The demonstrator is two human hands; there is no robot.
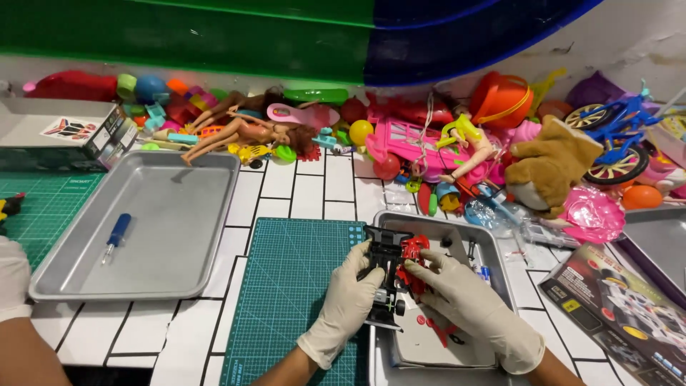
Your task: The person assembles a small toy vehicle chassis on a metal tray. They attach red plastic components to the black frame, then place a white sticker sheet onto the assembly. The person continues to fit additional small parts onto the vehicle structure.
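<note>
Both my hands wear white gloves and meet over the near edge of a small metal tray. My left hand grips the black chassis of a toy car from the left side. My right hand holds a red part that sits against the chassis on its right. A small black wheel shows at the chassis's lower end. Small red pieces lie in the tray under my right hand.
A green cutting mat lies left of the small tray. A larger metal tray holds a blue-handled screwdriver. Several toys are piled along the back wall. A printed box lies at right. Another person's gloved hand is at far left.
</note>
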